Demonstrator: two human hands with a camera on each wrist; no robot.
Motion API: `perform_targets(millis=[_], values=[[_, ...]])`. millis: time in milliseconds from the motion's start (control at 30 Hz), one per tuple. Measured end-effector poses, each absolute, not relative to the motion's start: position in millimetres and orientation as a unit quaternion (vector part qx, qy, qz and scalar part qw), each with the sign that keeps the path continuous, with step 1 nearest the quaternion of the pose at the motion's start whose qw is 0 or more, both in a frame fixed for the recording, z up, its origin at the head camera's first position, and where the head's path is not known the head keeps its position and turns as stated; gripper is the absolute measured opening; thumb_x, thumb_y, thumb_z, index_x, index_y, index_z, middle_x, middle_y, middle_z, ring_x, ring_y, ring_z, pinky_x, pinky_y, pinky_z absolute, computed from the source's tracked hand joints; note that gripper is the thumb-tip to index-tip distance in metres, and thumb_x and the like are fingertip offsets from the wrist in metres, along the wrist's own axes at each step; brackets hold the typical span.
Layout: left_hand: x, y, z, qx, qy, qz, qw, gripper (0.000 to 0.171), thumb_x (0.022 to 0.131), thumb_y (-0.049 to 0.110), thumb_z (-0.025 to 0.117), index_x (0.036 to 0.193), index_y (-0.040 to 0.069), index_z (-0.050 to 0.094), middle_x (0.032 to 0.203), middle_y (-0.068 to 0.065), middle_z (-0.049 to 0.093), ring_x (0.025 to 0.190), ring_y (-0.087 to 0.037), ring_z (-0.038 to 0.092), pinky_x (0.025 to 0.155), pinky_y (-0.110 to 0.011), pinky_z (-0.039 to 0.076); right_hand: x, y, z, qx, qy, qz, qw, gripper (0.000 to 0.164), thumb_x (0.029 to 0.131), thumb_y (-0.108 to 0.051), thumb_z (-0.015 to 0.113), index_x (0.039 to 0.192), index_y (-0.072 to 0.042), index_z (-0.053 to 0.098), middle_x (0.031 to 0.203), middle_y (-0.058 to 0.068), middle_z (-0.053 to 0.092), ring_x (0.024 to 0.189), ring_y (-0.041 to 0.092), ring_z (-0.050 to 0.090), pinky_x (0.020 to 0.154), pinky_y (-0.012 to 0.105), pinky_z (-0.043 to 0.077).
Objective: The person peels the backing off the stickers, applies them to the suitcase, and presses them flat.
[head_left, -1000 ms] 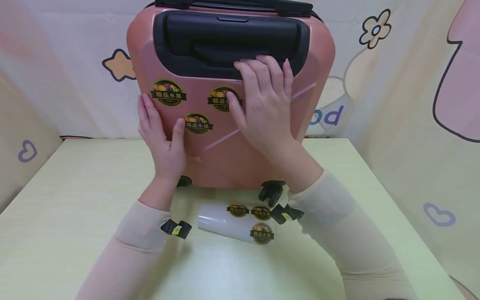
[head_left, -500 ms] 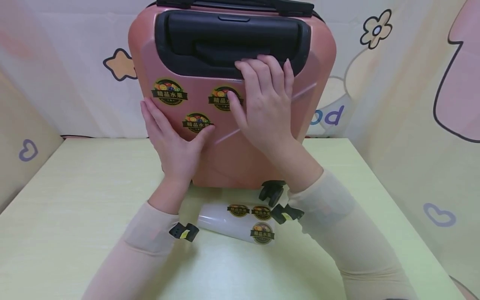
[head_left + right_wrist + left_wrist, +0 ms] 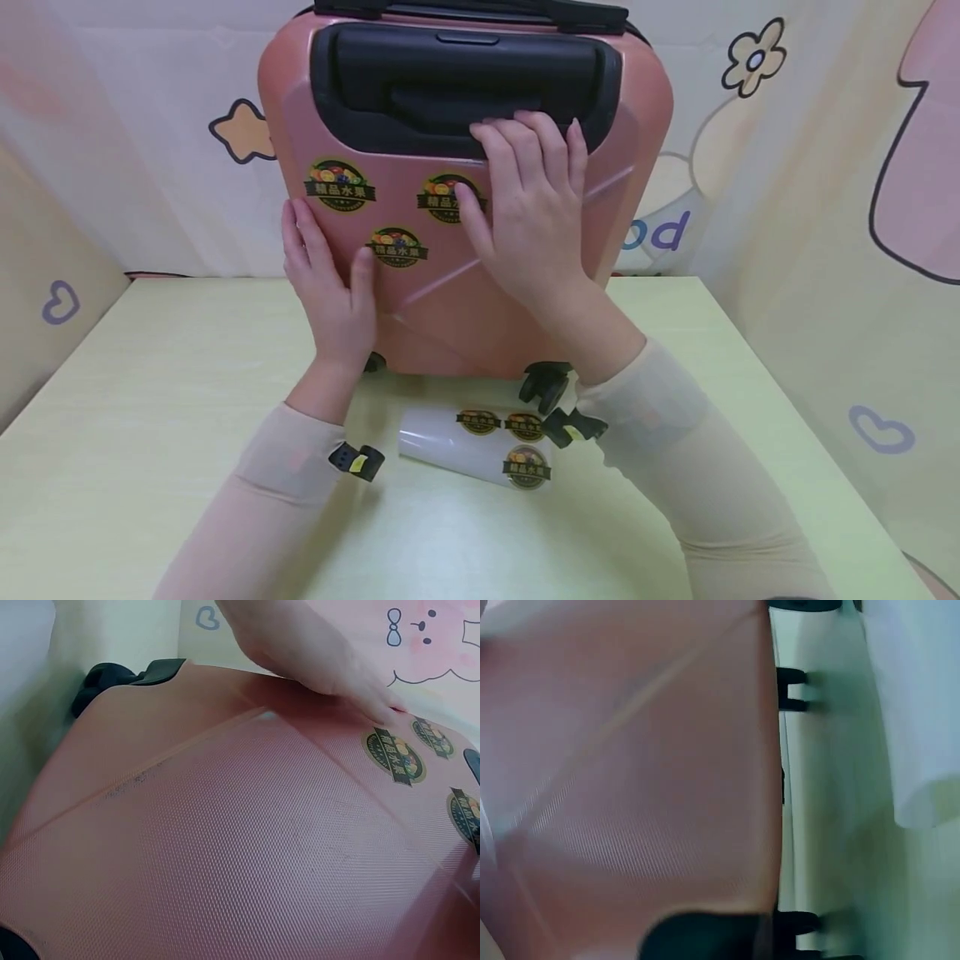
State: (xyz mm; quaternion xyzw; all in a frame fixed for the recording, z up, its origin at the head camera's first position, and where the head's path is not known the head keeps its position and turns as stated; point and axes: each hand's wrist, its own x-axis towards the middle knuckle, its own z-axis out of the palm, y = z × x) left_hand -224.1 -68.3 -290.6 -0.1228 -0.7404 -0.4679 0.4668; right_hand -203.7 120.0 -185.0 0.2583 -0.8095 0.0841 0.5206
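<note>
Resting my left hand (image 3: 333,308) on the suitcase (image 3: 450,325), right hand (image 3: 534,208) too, thumb over a sticker (image 3: 437,202); both wide, nothing clasped; suitcase stands on the table (image 3: 187,375). Sticker sheet (image 3: 450,444) lies in front.

Just a pale yellow-green table (image 3: 172,383) with cartoon-print cloth (image 3: 142,167) on three sides: orange star (image 3: 246,132), black-outlined flower (image 3: 754,60), couple purple hearts (image 3: 881,430).

Upper centre, the suitcase (image 3: 450,250) is pink, its stickers (image 3: 340,186) black and gold; the surface (image 3: 187,375) below is pale green.
</note>
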Motion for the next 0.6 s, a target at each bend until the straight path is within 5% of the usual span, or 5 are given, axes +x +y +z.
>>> perform_targets(millis=[167, 600], values=[[-219.3, -60.0, -288.2, -0.079, -0.782, -0.43, 0.443, 0.119, 0.069, 0.067, 0.063, 0.147, 0.001, 0.004, 0.155, -0.009, 0.0, 0.139, -0.011, 0.002, 0.111, -0.035, 0.013, -203.9, 120.4, -184.9, 0.262, -0.804, 0.087, 0.526, 0.046, 0.094, -0.035, 0.044, 0.125, -0.002, 0.05, 0.125, 0.015, 0.05, 0.124, 0.03, 0.032, 0.111, 0.044, 0.004], [-223.5, -72.3, -295.1, -0.155, -0.724, -0.5, 0.449, 0.093, 0.085, 0.059, 0.05, 0.148, 0.001, 0.013, 0.153, -0.011, 0.006, 0.137, -0.012, 0.006, 0.105, -0.029, 0.027, -203.1, 120.6, -185.1, 0.261, -0.807, 0.085, 0.523, 0.046, 0.095, -0.035, 0.044, 0.126, -0.002, 0.05, 0.125, 0.015, 0.05, 0.125, 0.03, 0.032, 0.111, 0.044, 0.004]])
